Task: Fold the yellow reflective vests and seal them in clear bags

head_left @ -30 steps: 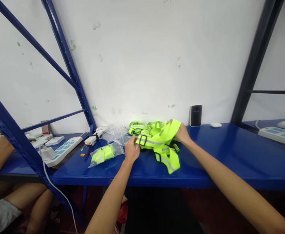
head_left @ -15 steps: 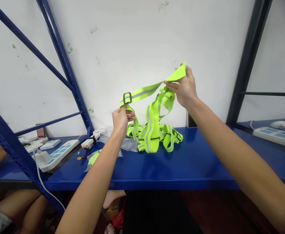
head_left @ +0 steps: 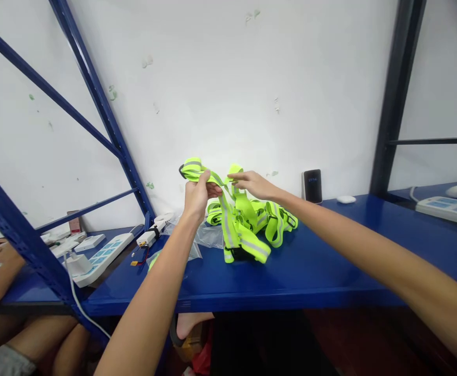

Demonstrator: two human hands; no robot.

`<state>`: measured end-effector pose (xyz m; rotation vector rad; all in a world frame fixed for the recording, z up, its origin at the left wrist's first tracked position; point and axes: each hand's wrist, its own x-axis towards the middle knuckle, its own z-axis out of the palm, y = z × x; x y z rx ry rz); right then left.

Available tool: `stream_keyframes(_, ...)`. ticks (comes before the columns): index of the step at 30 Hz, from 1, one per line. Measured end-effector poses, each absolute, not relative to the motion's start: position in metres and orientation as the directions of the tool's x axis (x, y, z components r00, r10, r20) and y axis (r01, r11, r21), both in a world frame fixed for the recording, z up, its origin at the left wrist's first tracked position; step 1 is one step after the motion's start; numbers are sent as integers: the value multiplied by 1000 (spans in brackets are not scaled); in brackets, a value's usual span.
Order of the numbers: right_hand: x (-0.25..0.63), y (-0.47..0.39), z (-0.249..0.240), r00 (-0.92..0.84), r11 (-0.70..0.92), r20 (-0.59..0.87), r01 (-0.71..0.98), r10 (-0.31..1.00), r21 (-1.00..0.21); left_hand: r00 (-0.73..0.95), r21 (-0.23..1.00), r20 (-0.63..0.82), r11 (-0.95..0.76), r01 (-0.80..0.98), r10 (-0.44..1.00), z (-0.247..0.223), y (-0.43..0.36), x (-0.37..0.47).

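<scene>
1. The reflective strap vest [head_left: 244, 230] hangs at frame centre, its lower loops resting on the blue bench [head_left: 330, 266].
2. Left hand [head_left: 197, 193] fingers pinch the buckle strap; right hand [head_left: 252, 184] fingers pinch the adjoining strap.
3. Risk: the dangling loops may tangle or snag the plastic bags [head_left: 201, 237] beside them.

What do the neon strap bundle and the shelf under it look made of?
Strap bundle: seemingly woven fabric webbing, matte fluorescent yellow-green with silvery reflective stripes; it folds limply. Shelf: probably painted metal, its glossy blue surface showing soft reflections.
</scene>
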<state>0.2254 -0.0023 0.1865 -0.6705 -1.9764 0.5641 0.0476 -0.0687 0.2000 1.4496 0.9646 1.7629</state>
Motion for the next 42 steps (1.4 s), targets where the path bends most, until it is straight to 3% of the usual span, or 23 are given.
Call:
stream_keyframes(2, 225, -18, 195, -445, 809, 676, 312, 588, -498, -120, 852, 518, -524, -21, 847, 211, -70, 47)
stream_keyframes(4, 224, -26, 203, -474, 822, 673, 348, 568, -450, -100, 841, 534, -539, -39, 840, 228, -69, 47)
stream_keyframes(7, 222, -19, 200, -503, 756, 574, 324, 647, -568, -127, 815, 566, -576, -64, 814, 249, -63, 48)
stream_keyframes(10, 227, 0, 176, -579, 643, 360, 409, 731, -648, 5, 823, 567, -567, 20, 824, 246, -54, 47)
stream_keyframes(12, 240, 10, 155, -498, 595, 328, 642, 803, -484, 174, 830, 475, -505, 237, 863, 229, -50, 41)
stream_keyframes(13, 248, 13, 145, -408, 541, 387, 764, 827, -352, 253, 784, 403, -474, 401, 880, 217, -52, 36)
stream_keyframes(15, 267, 13, 126, -310, 403, 413, 901, 857, -161, 444, 537, 250, -505, 675, 860, 193, -63, 24)
stream_keyframes(17, 285, 9, 109, -304, 330, 317, 943, 898, -29, 572, 293, 136, -585, 757, 809, 170, -88, 12)
stream_keyframes(19, 298, 2, 91, -340, 339, 196, 940, 920, 38, 628, 99, 125, -639, 763, 768, 149, -122, 4)
stream_keyframes(21, 304, -2, 72, -394, 389, 153, 919, 906, 63, 641, -18, 118, -644, 765, 758, 128, -156, 0)
stream_keyframes(25, 296, 10, 39, -387, 376, 288, 922, 876, 97, 632, -128, 98, -620, 774, 769, 85, -194, 1)
stream_keyframes(29, 282, 40, 25, -280, 296, 370, 955, 886, 16, 633, -10, 60, -634, 773, 772, 59, -173, 2)
stream_keyframes(32, 278, 53, 21, -210, 296, 440, 945, 873, -138, 713, 52, 51, -714, 698, 700, 54, -137, 2)
stream_keyframes(36, 281, 53, 20, -123, 334, 559, 896, 820, -292, 657, 219, 246, -701, 678, 712, 46, -87, 2)
stream_keyframes(39, 283, 42, 29, -133, 408, 706, 882, 695, -235, 482, 393, 339, -587, 708, 808, 35, -52, 3)
stream_keyframes(42, 274, 21, 39, -358, 636, 781, 769, 512, -65, 315, 583, 352, -469, 663, 882, 27, -27, 5)
